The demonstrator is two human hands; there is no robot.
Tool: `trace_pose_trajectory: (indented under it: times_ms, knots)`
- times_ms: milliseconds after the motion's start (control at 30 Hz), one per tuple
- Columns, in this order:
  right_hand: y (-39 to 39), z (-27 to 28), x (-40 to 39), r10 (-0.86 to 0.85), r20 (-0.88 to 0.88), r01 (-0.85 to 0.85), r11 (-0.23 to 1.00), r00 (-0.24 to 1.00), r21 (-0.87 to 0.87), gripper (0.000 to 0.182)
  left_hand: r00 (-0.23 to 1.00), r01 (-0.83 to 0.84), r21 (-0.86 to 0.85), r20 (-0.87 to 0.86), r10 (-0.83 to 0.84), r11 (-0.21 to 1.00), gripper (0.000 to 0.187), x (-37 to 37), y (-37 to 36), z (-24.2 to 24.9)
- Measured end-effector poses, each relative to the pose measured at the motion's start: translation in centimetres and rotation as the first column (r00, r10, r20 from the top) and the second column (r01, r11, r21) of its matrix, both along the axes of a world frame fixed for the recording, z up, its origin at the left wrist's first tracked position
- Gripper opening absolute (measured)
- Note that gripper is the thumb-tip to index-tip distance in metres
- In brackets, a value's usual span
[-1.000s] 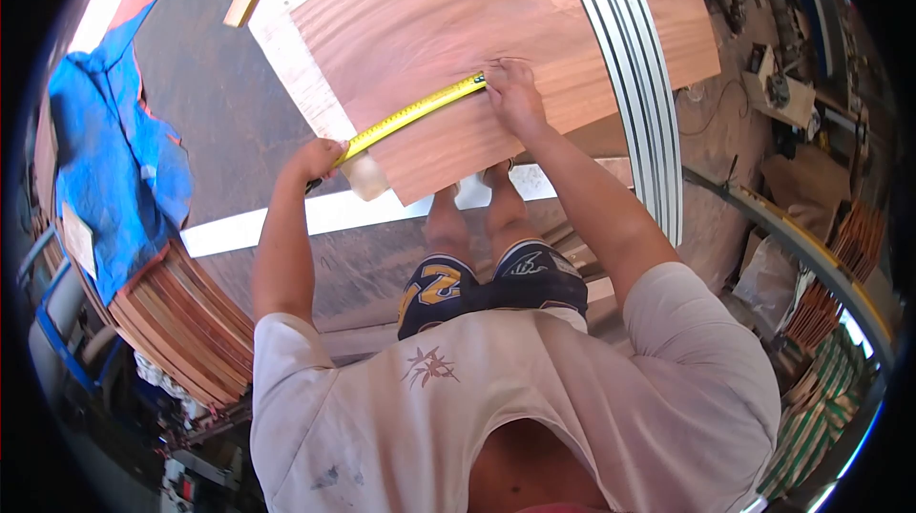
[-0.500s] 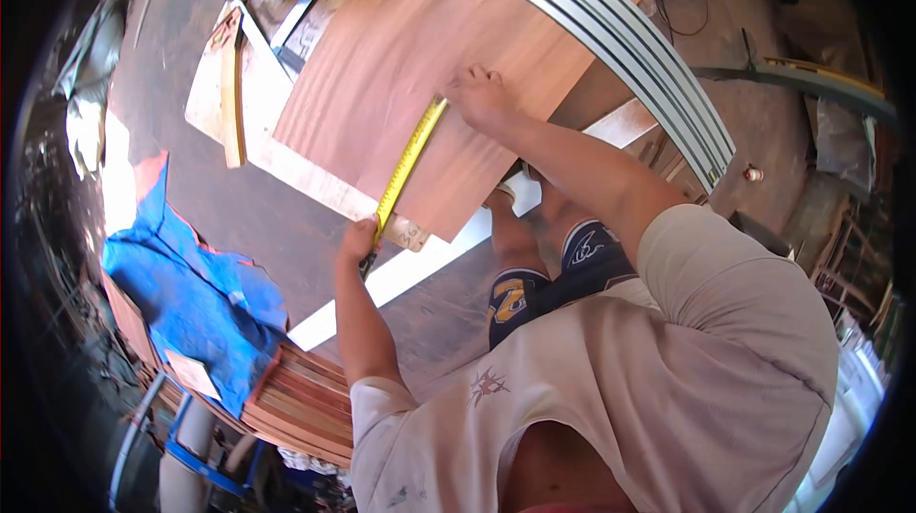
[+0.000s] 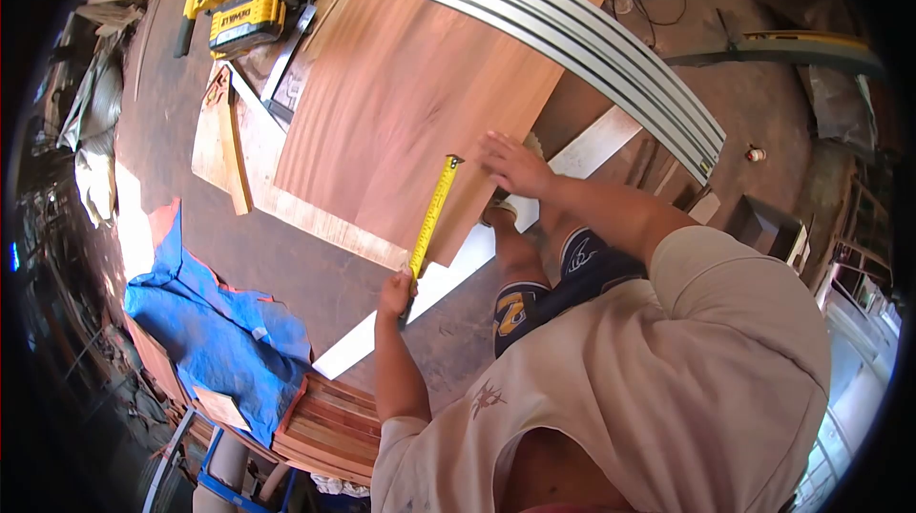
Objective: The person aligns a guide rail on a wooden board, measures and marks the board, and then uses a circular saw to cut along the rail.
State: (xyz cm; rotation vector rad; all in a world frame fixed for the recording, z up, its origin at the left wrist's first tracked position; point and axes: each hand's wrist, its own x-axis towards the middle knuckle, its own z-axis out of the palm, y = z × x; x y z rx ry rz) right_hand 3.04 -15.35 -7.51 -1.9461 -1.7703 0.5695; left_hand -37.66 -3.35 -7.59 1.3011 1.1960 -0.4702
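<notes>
My left hand (image 3: 397,293) is closed around the dark body of a tape measure (image 3: 432,217). Its yellow blade runs out over the near end of a reddish-brown wood panel (image 3: 382,122), with the metal end hook lying free on the surface. My right hand (image 3: 515,166) is at the panel's right edge, fingers stretched out and holding nothing, a little to the right of the hook. Long silver metal rails (image 3: 563,31) lie across the panel beyond both hands.
A yellow and black cordless saw (image 3: 250,17) stands at the upper left near a wood strip (image 3: 234,146). Blue tarp (image 3: 215,332) covers part of a stack of boards (image 3: 329,427) at the lower left. A white strip (image 3: 391,313) lies under the panel's near corner.
My right hand has let go of the tape's end and shifted right to the panel's edge. My left hand and the tape have moved rightward along the near edge.
</notes>
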Motion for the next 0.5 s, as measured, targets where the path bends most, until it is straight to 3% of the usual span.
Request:
trace_pose_trajectory:
  times_ms: [100, 167, 233, 300, 333, 400, 500]
  knots:
    - [-1.1, 0.4, -1.3, -0.078, -0.037, 0.077, 0.997, 0.996, -0.016, 0.046, 0.991, -0.121, -0.096, 0.046, 0.125, 0.988, 0.053, 0.5, -3.5, 0.2]
    - [-0.5, 1.0, -3.5, -0.283, -0.176, 0.273, 0.959, 0.943, -0.078, 0.05, 0.996, -0.056, -0.12, 0.058, 0.063, 0.991, 0.052, 0.8, -5.0, 0.3]
    - [0.9, 3.7, -5.8, -0.478, -0.487, 0.419, 0.878, 0.731, -0.231, 0.051, 0.989, -0.137, -0.176, 0.032, 0.144, 0.975, 0.052, 1.7, -6.7, 1.1]
    - [1.6, 5.5, -8.6, -0.463, -0.704, 0.482, 0.854, 0.538, -0.194, 0.05, 0.994, -0.098, -0.171, 0.039, 0.107, 0.98, 0.051, 2.4, -7.0, 2.4]
    - [1.6, 8.0, -9.1, -0.454, -0.706, 0.474, 0.86, 0.543, -0.188, 0.05, 0.992, -0.113, -0.185, 0.03, 0.121, 0.976, 0.051, 2.4, -7.3, 2.5]
    - [1.5, 14.6, -9.6, -0.437, -0.819, 0.333, 0.887, 0.373, -0.322, 0.051, 0.988, -0.15, -0.196, 0.003, 0.154, 0.969, 0.053, 1.8, -8.3, 2.5]
    - [-2.0, 17.8, -9.6, -0.461, -0.76, 0.266, 0.887, 0.457, -0.378, 0.049, 0.984, -0.18, -0.17, -0.026, 0.178, 0.969, 0.052, 1.8, -8.1, 3.6]
